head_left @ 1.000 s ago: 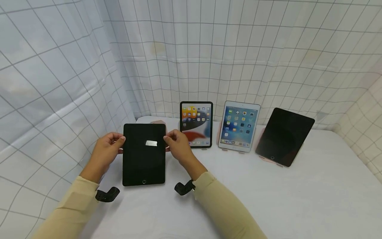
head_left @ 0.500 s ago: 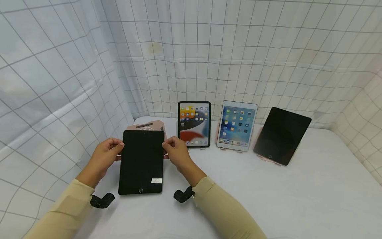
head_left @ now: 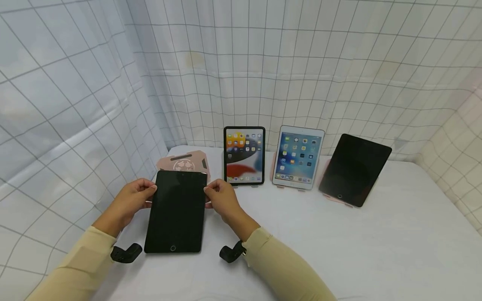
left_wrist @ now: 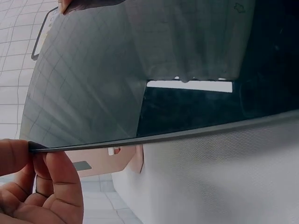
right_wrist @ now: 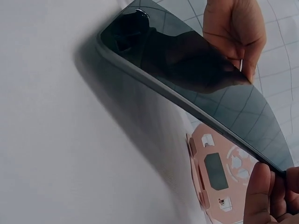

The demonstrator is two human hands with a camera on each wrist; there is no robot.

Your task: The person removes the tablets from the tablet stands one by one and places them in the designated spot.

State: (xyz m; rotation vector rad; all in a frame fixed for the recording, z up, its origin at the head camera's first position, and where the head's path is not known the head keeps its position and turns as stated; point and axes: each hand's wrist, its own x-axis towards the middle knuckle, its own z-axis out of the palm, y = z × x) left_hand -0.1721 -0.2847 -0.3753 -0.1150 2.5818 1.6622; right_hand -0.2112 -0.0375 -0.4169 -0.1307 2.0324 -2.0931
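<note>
A black tablet (head_left: 175, 213) with a dark screen and a round home button at its near edge is held between both hands in the head view. My left hand (head_left: 132, 200) pinches its left edge near the far corner, thumb on the screen side. On the opposite edge my right hand (head_left: 224, 200) pinches it the same way. In the right wrist view the tablet (right_wrist: 187, 79) is tilted, its far end raised over the white cloth. Behind it stands a pink tablet stand (head_left: 201, 159) with a round cutout pattern, its lower part hidden by the tablet.
To the right stand a black-framed tablet (head_left: 244, 155) with a lit home screen, a white tablet (head_left: 298, 157) showing app icons, and another dark tablet (head_left: 355, 170) leaning on a pink stand. A white grid-patterned curtain (head_left: 263, 62) encloses the white-covered table (head_left: 301, 238).
Both hands have drawn the tablet towards the body and tipped it flatter. More of the pink stand behind it now shows. The other tablets stay put.
</note>
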